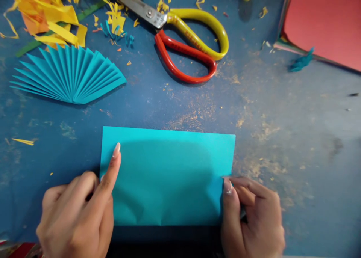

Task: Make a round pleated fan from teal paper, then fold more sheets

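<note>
A turquoise paper sheet [169, 175] lies near the table's front edge, its long side running left to right and its lower part slightly creased. My left hand [80, 213] is at its left edge, with the index finger extended over the paper and the other fingers curled; its thumb is hidden. At the right edge, my right hand [254, 213] pinches the sheet between thumb and fingers. Beyond the sheet, to the left, rests a pleated turquoise paper fan [75, 76]. Scissors [194, 44] with one yellow and one red handle lie partly opened at the top middle.
Yellow and orange paper scraps [53, 17] are heaped at the top left. A stack of coloured paper with a red sheet [324, 25] on top is at the top right, beside a crumpled turquoise scrap [301, 61]. Small bits dot the worn blue table [296, 138].
</note>
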The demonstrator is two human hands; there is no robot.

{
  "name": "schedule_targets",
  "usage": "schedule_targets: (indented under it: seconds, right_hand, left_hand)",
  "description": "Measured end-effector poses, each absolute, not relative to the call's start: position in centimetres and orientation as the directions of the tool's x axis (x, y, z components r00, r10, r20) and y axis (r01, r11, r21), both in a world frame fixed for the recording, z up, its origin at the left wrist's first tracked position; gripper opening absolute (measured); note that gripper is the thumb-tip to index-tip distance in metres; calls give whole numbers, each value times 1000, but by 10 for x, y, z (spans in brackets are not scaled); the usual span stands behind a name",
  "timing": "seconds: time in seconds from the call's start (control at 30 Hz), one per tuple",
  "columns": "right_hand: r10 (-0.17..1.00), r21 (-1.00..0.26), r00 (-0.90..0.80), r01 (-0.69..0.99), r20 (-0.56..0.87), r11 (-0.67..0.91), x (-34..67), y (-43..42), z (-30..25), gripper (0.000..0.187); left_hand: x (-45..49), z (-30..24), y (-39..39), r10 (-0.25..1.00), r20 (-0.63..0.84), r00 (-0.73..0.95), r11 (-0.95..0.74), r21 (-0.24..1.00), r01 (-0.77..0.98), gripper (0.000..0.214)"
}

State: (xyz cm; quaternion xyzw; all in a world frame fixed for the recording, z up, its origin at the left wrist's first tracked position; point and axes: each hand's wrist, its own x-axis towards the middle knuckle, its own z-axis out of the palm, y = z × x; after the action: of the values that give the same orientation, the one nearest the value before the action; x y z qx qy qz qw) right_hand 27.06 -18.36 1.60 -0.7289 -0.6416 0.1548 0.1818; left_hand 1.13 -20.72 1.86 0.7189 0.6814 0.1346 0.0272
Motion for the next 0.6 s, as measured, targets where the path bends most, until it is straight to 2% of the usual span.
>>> schedule_targets:
  seconds: [0.27, 0.53, 0.6]
  right_hand:
    - [984, -456, 178, 875, -16, -165, 263, -178, 18, 21]
    - [992, -431, 122, 893, -39, -126, 264, -175, 20, 21]
    - [992, -433, 118, 893, -40, -124, 264, -175, 19, 21]
  left_hand:
    - [9, 14, -211, 986, 165, 11, -49, 232, 971, 71]
    - [8, 17, -212, 989, 151, 3, -41, 250, 967, 74]
    - [5, 16, -213, 992, 126, 11, -50, 305, 951, 73]
